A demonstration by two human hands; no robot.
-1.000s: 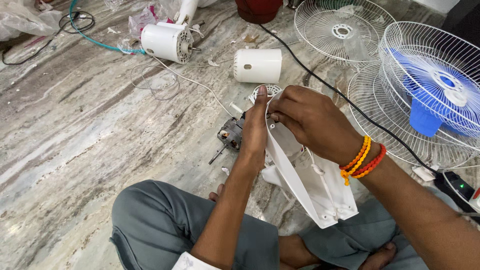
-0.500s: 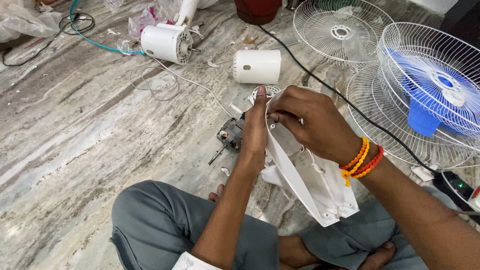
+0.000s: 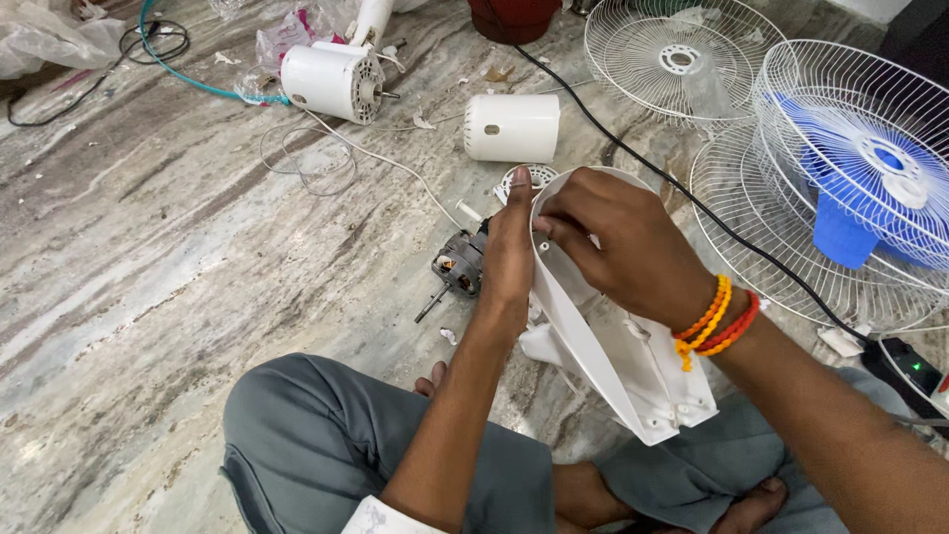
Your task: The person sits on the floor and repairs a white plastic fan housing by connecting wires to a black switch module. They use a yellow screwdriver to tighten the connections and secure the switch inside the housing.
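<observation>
Item: white plastic fan housing (image 3: 633, 366), long and curved, tilting up from the lap of the seated person and serving here as the landmark. The left hand (image 3: 509, 259) is pressing flat against the housing's outer left wall, fingers straight and together, bracing rather than closing round it. The right hand (image 3: 628, 247) is curling over the housing's upper rim, fingertips pinched together inside the shell — whether they are gripping a small part there cannot be told. Orange and red bead bangles (image 3: 714, 318) are sitting on the right wrist, just above the housing's middle. Bare fan motor (image 3: 457, 267), dark with a projecting shaft, is lying on the marble floor (image 3: 148, 287) just left of the housing, partly behind the left hand. White cylindrical motor cover (image 3: 512, 128) is lying on its side beyond the housing's top end. A second white motor (image 3: 331, 81) with a thin white cord is resting farther off, up and to the left of the housing. Black cable (image 3: 633, 148) is running past the housing's upper right. Wire fan guards (image 3: 682, 54) are lying up and to the right of the housing — one carrying a blue fan blade (image 3: 850, 208). Grey trouser legs (image 3: 326, 445) are folding beneath the housing's lower end.
</observation>
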